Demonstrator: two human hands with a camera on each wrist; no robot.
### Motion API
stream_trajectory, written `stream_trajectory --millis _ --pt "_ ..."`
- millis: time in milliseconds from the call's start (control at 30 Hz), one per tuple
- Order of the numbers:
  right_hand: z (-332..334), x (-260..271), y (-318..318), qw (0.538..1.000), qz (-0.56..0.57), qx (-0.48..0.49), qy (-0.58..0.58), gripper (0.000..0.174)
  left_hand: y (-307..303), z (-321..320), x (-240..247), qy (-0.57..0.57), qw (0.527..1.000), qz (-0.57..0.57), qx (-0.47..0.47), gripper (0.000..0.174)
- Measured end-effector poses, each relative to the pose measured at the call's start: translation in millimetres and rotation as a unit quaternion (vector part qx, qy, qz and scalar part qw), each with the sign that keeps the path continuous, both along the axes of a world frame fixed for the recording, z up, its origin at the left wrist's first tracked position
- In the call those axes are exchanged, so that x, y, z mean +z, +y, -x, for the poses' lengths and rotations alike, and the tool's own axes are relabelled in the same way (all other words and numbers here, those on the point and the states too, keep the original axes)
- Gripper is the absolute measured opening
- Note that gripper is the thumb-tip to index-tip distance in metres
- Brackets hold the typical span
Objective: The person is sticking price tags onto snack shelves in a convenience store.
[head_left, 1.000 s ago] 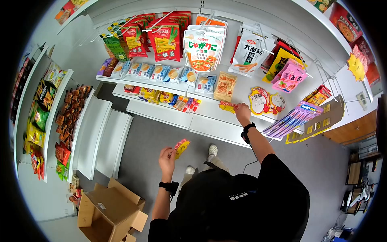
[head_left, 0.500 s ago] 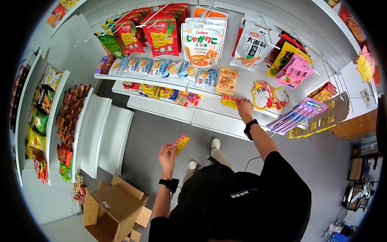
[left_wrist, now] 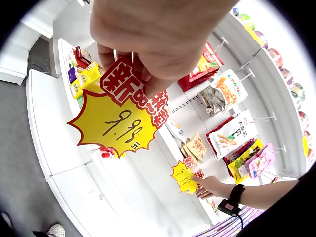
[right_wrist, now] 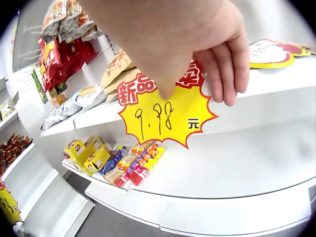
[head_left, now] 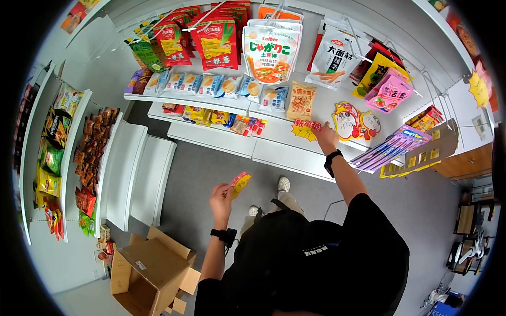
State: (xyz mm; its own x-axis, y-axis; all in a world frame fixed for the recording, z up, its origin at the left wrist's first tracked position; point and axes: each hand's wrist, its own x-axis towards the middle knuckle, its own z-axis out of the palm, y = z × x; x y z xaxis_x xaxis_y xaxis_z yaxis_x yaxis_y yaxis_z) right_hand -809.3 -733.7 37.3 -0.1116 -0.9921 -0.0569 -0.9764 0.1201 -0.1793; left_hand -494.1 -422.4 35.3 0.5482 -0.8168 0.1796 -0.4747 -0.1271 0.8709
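My left hand (head_left: 224, 194) is raised in front of me and pinches a yellow starburst price tag (head_left: 241, 184) with a red header; the left wrist view shows this tag (left_wrist: 114, 127) hanging below the fingers (left_wrist: 143, 59), marked 9.98. My right hand (head_left: 323, 136) reaches to the front edge of the white shelf (head_left: 284, 138) and holds a second, matching price tag (head_left: 307, 129) against it. In the right wrist view the thumb lies over that tag's (right_wrist: 165, 121) red header while the fingers (right_wrist: 229, 74) hang beside it.
Snack bags (head_left: 269, 50) hang on hooks above, and small packets (head_left: 211, 84) line the shelves. Two more display tags (head_left: 350, 122) stand right of my right hand, then purple packs (head_left: 387, 151). An open cardboard box (head_left: 150, 271) sits on the grey floor at my left. More shelving (head_left: 63, 152) runs along the left.
My right hand has shifted the tag slightly right and up along the shelf edge. The left hand keeps its tag raised, nearly still.
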Motion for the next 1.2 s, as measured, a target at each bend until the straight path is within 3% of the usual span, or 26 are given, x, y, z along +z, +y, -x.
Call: stream_trajectory --millis 233,367,400,500,567,733,833,900,1033,1133,1200 --pt "-3.6 5.5 28.6 0.996 0.025 -0.071 -0.050 0.057 6.8 -13.1 6.3 0.026 1.000 0.015 -0.005 0.010" --pt "-22.4 -14.3 66.3 0.991 0.060 0.044 -0.109 0.050 24.2 -25.8 3.4 0.074 0.997 -0.007 -0.005 0.010" --pt "-39.1 -0.5 84.1 0.984 0.025 0.063 -0.164 0.039 26.6 -28.4 2.9 0.083 0.996 -0.019 -0.001 0.010" --pt "-70.6 -21.9 115.9 0.906 -0.041 0.218 -0.361 0.037 32.7 -34.2 9.2 0.120 0.992 -0.044 -0.003 0.012" --pt "-100.6 -13.2 139.7 0.829 -0.156 0.291 -0.451 0.038 32.5 -37.8 13.1 0.149 0.988 -0.040 -0.020 0.013" --pt "-155.4 24.5 178.2 0.667 -0.437 0.310 -0.518 0.033 32.2 -41.3 23.1 0.224 0.970 -0.024 -0.095 0.015" --pt "-172.1 37.7 184.6 0.681 -0.495 0.297 -0.450 0.033 27.8 -43.9 18.2 0.192 0.973 -0.012 -0.125 0.015" --pt "-179.5 38.0 191.4 0.673 -0.445 0.348 -0.477 0.036 23.0 -46.9 19.7 0.165 0.977 -0.025 -0.134 0.014" --pt "-187.6 23.8 180.8 0.718 -0.411 0.339 -0.447 0.033 20.0 -53.0 20.5 0.228 0.966 -0.042 -0.113 0.017" --pt "-196.2 5.4 159.6 0.776 -0.324 0.341 -0.420 0.033 18.4 -69.6 6.1 0.125 0.992 0.022 -0.014 0.020" --pt "-207.1 -2.3 137.7 0.817 -0.264 0.322 -0.399 0.033 21.4 -87.5 0.3 0.128 0.992 0.009 0.010 0.022"
